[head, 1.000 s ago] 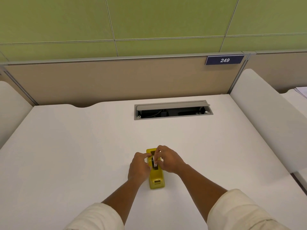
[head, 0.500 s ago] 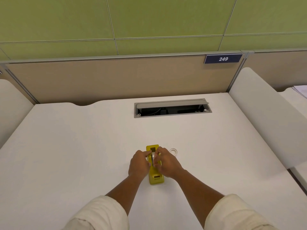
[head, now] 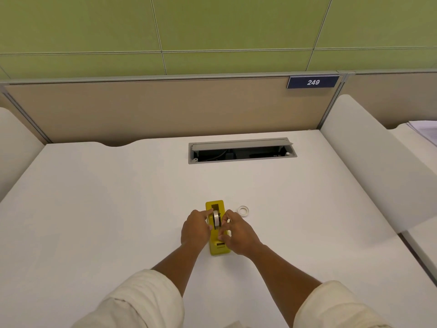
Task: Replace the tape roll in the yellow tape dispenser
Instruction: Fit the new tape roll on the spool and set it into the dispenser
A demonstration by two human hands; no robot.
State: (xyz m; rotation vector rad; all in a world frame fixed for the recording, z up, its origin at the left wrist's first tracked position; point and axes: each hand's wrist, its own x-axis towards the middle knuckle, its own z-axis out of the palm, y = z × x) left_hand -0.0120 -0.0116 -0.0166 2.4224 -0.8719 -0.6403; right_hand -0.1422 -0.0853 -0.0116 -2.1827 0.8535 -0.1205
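One tape roll (head: 216,218) stands on edge in the cradle of the yellow tape dispenser (head: 218,233), pinched from both sides: the left hand (head: 195,229) has its grip on the roll's 9 o'clock face, the right hand (head: 237,232) on its 3 o'clock face, both about equally near. The dispenser's long axis runs 12 to 6 on the white worktop (head: 118,209), cutter end at 6, towards the person. A second, small white ring of tape (head: 243,210) lies flat at about 2 o'clock, just beside the dispenser. I'd judge the roll is being seated or lifted straight along the cradle slot; which, I cannot tell.
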